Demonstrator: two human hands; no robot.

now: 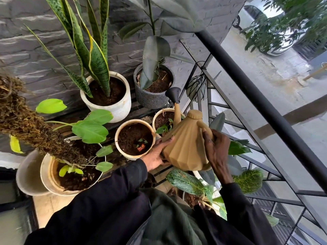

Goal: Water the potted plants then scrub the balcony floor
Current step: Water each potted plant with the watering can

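Observation:
A tan faceted watering can (185, 149) with a dark spout head (173, 94) is held upright above the pots. My right hand (216, 151) grips its handle from the right. My left hand (157, 155) cups the can's lower left side with its fingers spread along the body. The spout points up over a small cream pot (160, 114) with a seedling. Another cream pot (117, 138) of dark soil sits just left of my left hand. A white pot with a snake plant (122, 106) and a dark ribbed pot with a rubber plant (150, 99) stand behind.
A large cream pot with a leafy climber on a mossy pole (53, 181) stands at the left. A black metal railing (265, 103) runs along the right, with the street and a parked car below. Leafy plants (187, 183) crowd under the can. A grey stone wall (26, 50) backs the pots.

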